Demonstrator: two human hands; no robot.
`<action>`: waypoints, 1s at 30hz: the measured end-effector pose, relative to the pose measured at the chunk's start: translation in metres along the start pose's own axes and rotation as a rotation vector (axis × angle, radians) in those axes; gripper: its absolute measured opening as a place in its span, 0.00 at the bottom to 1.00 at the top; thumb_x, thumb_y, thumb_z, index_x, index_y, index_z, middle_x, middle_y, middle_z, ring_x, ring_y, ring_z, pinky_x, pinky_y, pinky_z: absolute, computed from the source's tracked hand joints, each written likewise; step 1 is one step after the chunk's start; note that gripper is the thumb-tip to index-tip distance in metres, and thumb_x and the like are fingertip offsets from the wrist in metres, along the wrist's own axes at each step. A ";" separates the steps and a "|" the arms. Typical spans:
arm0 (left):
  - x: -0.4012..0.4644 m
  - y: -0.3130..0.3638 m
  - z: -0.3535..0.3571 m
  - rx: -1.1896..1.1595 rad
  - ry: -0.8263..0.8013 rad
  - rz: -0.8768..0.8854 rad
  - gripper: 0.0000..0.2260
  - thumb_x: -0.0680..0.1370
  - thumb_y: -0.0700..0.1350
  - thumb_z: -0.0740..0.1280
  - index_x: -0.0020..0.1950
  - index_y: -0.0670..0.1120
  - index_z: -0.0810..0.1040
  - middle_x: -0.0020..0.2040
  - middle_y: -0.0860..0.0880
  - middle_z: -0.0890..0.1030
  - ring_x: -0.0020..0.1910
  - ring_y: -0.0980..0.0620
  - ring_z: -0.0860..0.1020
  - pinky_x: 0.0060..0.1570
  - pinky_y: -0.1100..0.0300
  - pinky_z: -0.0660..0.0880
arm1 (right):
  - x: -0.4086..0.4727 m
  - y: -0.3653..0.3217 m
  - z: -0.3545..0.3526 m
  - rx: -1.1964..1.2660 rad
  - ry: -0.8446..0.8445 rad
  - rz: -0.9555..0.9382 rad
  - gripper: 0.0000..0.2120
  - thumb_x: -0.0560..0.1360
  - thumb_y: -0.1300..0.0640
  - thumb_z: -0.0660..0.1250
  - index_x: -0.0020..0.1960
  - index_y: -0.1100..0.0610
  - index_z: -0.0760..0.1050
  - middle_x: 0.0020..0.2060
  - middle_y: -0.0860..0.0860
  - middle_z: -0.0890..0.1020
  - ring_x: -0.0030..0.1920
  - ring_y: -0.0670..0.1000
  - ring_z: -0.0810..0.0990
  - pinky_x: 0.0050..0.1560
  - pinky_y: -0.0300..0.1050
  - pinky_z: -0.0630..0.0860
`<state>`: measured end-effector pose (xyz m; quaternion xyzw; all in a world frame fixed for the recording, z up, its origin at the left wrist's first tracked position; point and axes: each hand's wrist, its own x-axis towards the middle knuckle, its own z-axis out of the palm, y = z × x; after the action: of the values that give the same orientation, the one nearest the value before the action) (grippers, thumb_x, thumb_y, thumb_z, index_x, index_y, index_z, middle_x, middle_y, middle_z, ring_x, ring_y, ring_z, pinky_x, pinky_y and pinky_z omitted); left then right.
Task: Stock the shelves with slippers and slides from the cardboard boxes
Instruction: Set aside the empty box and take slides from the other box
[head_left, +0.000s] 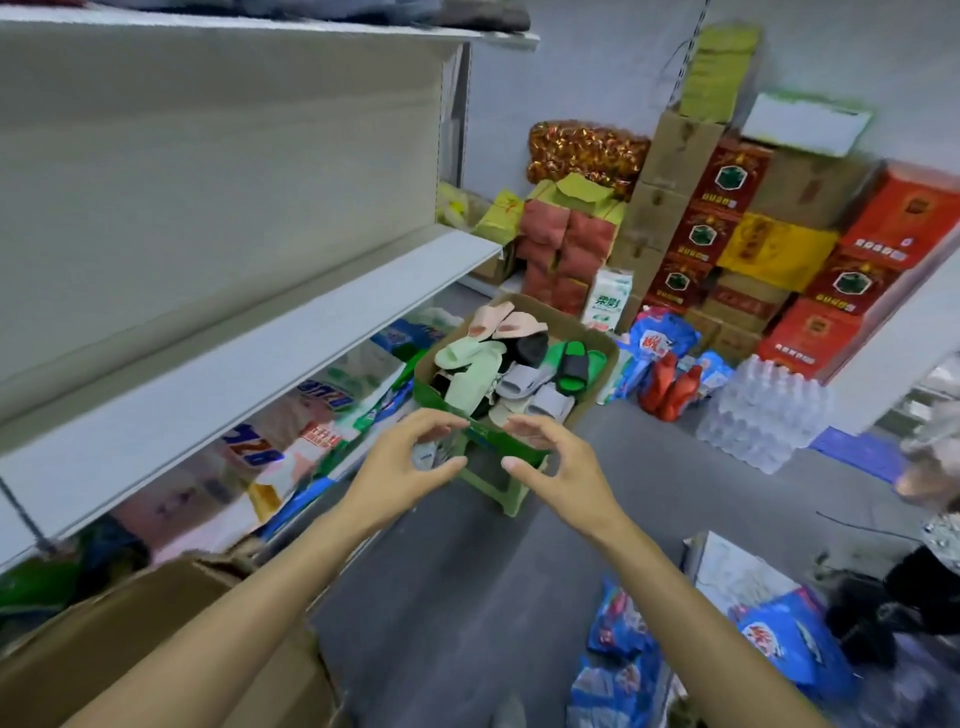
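Now both hands reach toward the cardboard box, which is full of slippers and slides and sits on a small green stool on the grey floor. The left hand is at the near corner of the box, and its fingers are curved with thumb and fingers apart; they hold nothing. The right hand is just beside it, at the near green rim of the box, and its fingers are also loosely curved and released, gripping nothing. Inside the box lie pale green slides, pink slides at the far side, grey slides toward the near right, a black slipper in the middle, and green-and-black slides at the right wall. To the left of the box stands the white shelf, its middle board bare, with packaged goods stored under it. Behind the box, red cartons are stacked, and to its right stands a pack of water bottles.
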<state>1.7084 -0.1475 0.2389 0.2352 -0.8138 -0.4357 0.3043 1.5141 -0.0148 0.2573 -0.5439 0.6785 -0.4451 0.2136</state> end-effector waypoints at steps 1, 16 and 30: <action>0.018 -0.003 0.012 -0.002 0.011 -0.020 0.16 0.75 0.44 0.76 0.60 0.56 0.81 0.60 0.58 0.81 0.61 0.56 0.79 0.64 0.56 0.75 | 0.014 0.015 -0.010 0.000 -0.018 0.002 0.21 0.74 0.53 0.73 0.66 0.50 0.75 0.61 0.42 0.81 0.63 0.42 0.78 0.67 0.46 0.73; 0.222 -0.126 0.124 0.034 -0.080 -0.331 0.16 0.74 0.42 0.76 0.58 0.54 0.81 0.56 0.57 0.82 0.55 0.64 0.78 0.55 0.75 0.70 | 0.181 0.233 -0.073 0.030 -0.150 0.321 0.19 0.73 0.57 0.76 0.63 0.56 0.78 0.57 0.47 0.83 0.56 0.39 0.80 0.58 0.32 0.73; 0.442 -0.383 0.098 0.244 -0.201 -0.689 0.20 0.76 0.43 0.73 0.68 0.48 0.77 0.65 0.45 0.78 0.59 0.46 0.78 0.61 0.52 0.75 | 0.372 0.368 0.044 0.069 -0.268 0.748 0.11 0.75 0.53 0.70 0.49 0.61 0.77 0.40 0.54 0.82 0.41 0.50 0.79 0.47 0.55 0.76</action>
<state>1.3738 -0.5742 -0.0020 0.4856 -0.7588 -0.4331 0.0284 1.2287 -0.3721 -0.0012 -0.3052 0.7804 -0.2844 0.4657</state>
